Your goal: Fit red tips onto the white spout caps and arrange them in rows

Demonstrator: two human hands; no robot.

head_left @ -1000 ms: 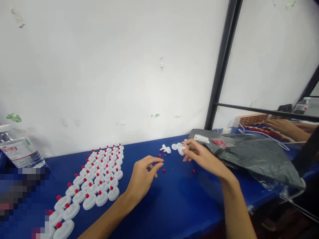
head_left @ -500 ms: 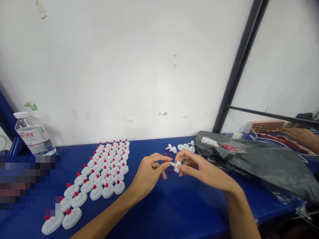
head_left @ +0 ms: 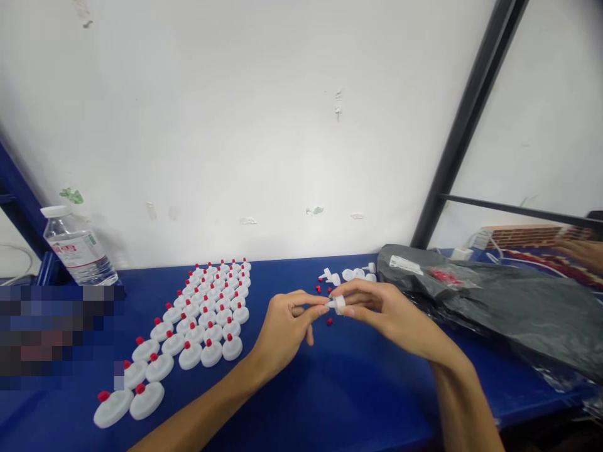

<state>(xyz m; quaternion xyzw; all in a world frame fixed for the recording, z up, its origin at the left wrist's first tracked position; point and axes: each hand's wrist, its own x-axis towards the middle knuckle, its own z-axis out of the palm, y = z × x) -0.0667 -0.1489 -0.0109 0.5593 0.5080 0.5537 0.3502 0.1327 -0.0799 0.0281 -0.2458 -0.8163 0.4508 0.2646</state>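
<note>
My right hand (head_left: 372, 304) grips a white nozzle cap (head_left: 339, 305) by its wide base, the tip pointing left. At that tip, my left hand (head_left: 292, 320) is closed in a pinch; the small red cap between its fingertips is almost wholly hidden. Beyond my hands lie several loose red caps (head_left: 318, 289) and a few white nozzle caps (head_left: 359, 274) without red tips. To the left stand rows of white nozzle caps with red tips (head_left: 191, 355), upright on the blue table (head_left: 301, 395).
A clear plastic bottle (head_left: 78, 248) with a white lid stands at the back left by the wall. On the right lies a dark plastic bag (head_left: 499, 307), with a clear packet of red pieces (head_left: 447, 276) on it. Another person's hand (head_left: 581, 251) shows at far right.
My right hand has turned the white nozzle cap more level and brought its tip against my left fingertips. The whole view has shifted slightly.
</note>
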